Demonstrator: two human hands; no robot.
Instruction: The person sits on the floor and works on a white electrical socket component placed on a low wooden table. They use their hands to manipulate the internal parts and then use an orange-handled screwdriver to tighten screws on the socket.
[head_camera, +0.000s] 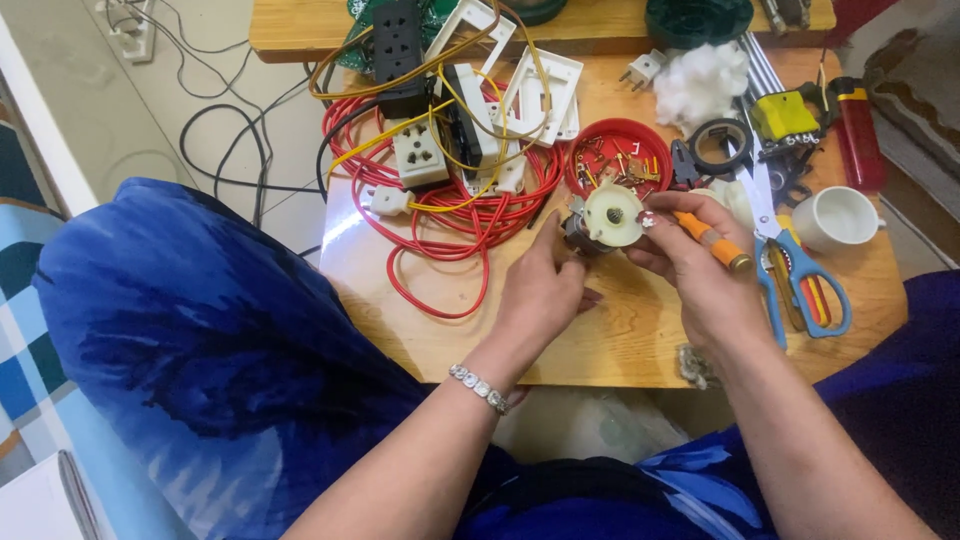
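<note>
Blue-patterned fabric (200, 330) fills the lower left of the frame, and a small wooden table (620, 340) spreads across the centre. Loops of red wire (450, 215) tangled with white sockets (420, 155) lie at upper centre; blue-handled scissors (790, 260) and a white cup (835, 218) sit at right, beside a round red tray of screws (615, 155). At centre frame, just above the tabletop, the left hand (540, 295) closes its fingers on a small motor (605, 220) with a pale round face, clamping its dark body from the left. The right hand (700, 270) wraps an orange-handled screwdriver (712, 243), its tip at the motor's face. The motor looks rigid, compact and fairly light; its metal body seems the safest grip, away from the plastic face.
</note>
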